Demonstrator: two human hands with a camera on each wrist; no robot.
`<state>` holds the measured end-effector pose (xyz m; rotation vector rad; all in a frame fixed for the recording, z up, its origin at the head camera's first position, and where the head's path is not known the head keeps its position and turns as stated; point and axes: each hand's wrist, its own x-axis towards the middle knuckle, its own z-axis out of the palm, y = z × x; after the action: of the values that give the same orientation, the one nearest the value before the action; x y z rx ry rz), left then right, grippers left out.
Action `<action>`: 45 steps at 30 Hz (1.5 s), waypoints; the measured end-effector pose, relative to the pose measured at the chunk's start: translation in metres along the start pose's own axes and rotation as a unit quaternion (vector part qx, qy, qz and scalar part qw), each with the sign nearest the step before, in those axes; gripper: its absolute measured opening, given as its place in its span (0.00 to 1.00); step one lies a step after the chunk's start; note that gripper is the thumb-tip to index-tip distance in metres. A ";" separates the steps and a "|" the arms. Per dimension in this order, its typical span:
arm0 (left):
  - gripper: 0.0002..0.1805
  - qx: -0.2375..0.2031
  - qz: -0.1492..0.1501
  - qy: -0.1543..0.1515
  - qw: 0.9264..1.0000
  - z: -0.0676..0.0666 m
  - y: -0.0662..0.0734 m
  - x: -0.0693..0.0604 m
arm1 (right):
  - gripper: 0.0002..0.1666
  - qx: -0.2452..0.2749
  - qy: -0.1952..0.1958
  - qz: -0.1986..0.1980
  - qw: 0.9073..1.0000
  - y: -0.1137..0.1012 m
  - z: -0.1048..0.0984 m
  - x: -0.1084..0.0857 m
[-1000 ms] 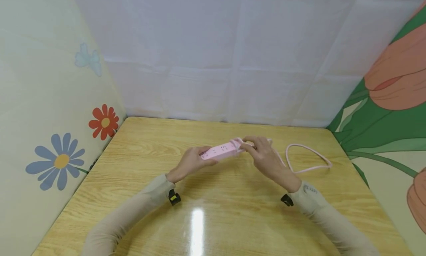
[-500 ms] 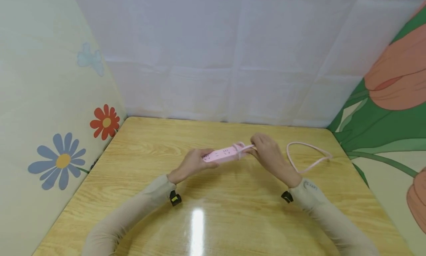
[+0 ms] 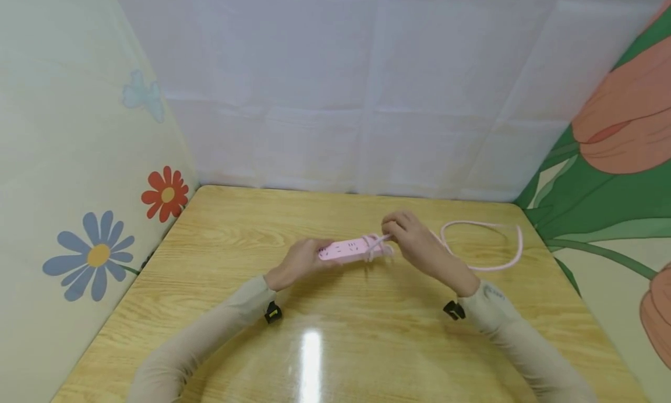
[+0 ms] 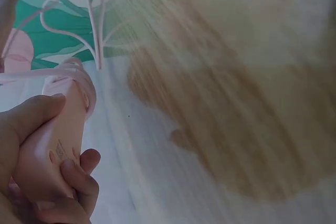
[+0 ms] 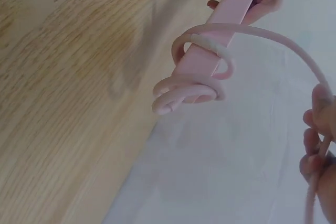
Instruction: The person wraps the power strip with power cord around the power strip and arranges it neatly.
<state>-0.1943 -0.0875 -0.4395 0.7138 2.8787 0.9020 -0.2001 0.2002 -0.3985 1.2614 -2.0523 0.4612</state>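
A pink power strip (image 3: 345,250) is held above the table, its socket face visible in the head view. My left hand (image 3: 299,264) grips its left end, thumb on one side and fingers curled round the other in the left wrist view. Loops of the strip's pink cord (image 5: 202,88) wrap loosely around its right end. The right hand (image 3: 419,246) pinches the cord a short way off that end; in the right wrist view the cord arcs from the strip to these curled fingers (image 5: 320,114). Beyond the hand, more cord lies in a wide loop.
The wooden table (image 3: 335,333) reaches back to a white cloth backdrop (image 3: 335,100). A flower-patterned panel (image 3: 94,158) stands on the left and a tulip-patterned one (image 3: 618,158) on the right. The slack cord loop (image 3: 519,246) lies on the table's right side.
The right hand has worked the cord around the strip's right end, moving off right, then back left and over the top. The slack loop has changed shape. My left hand keeps its grip.
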 end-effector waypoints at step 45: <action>0.28 0.137 0.234 0.056 0.961 -0.001 0.003 -0.004 | 0.07 -0.155 0.054 0.041 0.986 0.017 -0.020 0.010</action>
<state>-0.1890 -0.0871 -0.4376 1.4597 3.0204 0.5851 -0.2108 0.2140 -0.3768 0.9497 -1.9983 0.2293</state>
